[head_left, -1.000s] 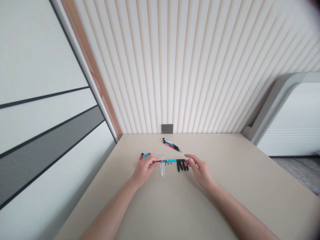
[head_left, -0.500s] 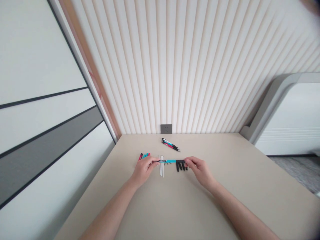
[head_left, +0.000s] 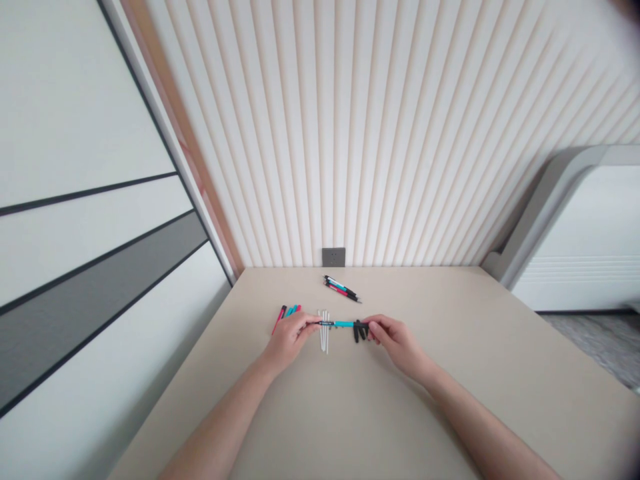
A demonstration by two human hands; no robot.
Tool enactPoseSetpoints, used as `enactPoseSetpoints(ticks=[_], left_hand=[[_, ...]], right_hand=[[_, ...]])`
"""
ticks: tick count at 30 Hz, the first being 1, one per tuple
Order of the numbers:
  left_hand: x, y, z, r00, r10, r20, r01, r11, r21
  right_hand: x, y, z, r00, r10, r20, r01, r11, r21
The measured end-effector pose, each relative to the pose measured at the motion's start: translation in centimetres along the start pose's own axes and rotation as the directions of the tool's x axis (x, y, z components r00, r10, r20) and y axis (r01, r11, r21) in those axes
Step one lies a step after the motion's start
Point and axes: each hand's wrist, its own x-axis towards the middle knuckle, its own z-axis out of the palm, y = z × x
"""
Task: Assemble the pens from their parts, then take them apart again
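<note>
A blue and black pen point(head_left: 344, 324) is held level above the table between my two hands. My left hand point(head_left: 290, 339) pinches its dark left end, and my right hand point(head_left: 395, 339) grips the black right end. Beneath the pen lie several thin white refills point(head_left: 324, 340), side by side. Several black grip pieces point(head_left: 359, 332) rest close to my right fingertips, partly hidden by them. Small dark parts point(head_left: 336, 327), too small to make out, lie under the pen's middle. Red and blue pen barrels point(head_left: 291, 311) sit behind my left hand, which covers part of them.
Several pens point(head_left: 342, 289), in black, blue and red, lie together near the back of the beige table point(head_left: 320, 413). Behind it rises a ribbed wall with a dark socket point(head_left: 333, 257). A white cabinet point(head_left: 100, 280) borders the left; a pale headboard point(head_left: 580, 233) stands at right.
My right hand has shifted slightly left along the pen's black end, covering more of it. My left hand keeps its grip almost unmoved. The view has tilted very slightly.
</note>
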Motion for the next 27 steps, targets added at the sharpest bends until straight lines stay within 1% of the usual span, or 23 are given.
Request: enactPoseSetpoints(ticks=[2,4,6,7,10,14,16,24,27], left_hand=[[0.1,0.1,-0.1,1.000,-0.002,0.003,0.002,1.000,-0.006],[0.2,0.3,-0.1,1.000,-0.018,0.002,0.018,1.000,-0.007],[0.3,0.5,-0.2,0.999,-0.038,0.000,0.038,0.999,-0.005],[0.3,0.6,-0.3,0.999,-0.046,-0.002,0.046,0.999,-0.003],[0.4,0.6,-0.4,0.998,-0.070,-0.010,0.070,0.998,0.009],[0.4,0.5,-0.7,0.990,-0.131,-0.051,0.132,0.991,0.010],[0.4,0.4,-0.8,0.983,-0.170,-0.071,0.171,0.985,0.002],[0.6,0.1,-0.6,0.969,-0.224,-0.103,0.224,0.975,-0.019],[0.5,0.2,-0.6,0.970,-0.227,-0.092,0.224,0.974,-0.044]], right_hand=[[0.1,0.1,-0.1,0.997,-0.026,-0.074,0.024,1.000,-0.018],[0.3,0.1,-0.3,0.982,-0.094,-0.163,0.093,0.996,-0.015],[0.4,0.2,-0.4,0.972,-0.139,-0.192,0.141,0.990,-0.001],[0.4,0.2,-0.4,0.972,-0.138,-0.189,0.141,0.990,0.001],[0.4,0.5,-0.5,0.977,-0.086,-0.195,0.086,0.996,-0.008],[0.4,0.7,-1.0,0.950,-0.039,-0.310,0.042,0.999,0.005],[0.4,0.8,-1.2,0.940,-0.019,-0.340,0.027,0.999,0.019],[0.5,0.8,-1.2,0.956,0.008,-0.294,0.013,0.998,0.068],[0.5,0.6,-1.3,0.969,0.014,-0.248,0.008,0.996,0.088]])
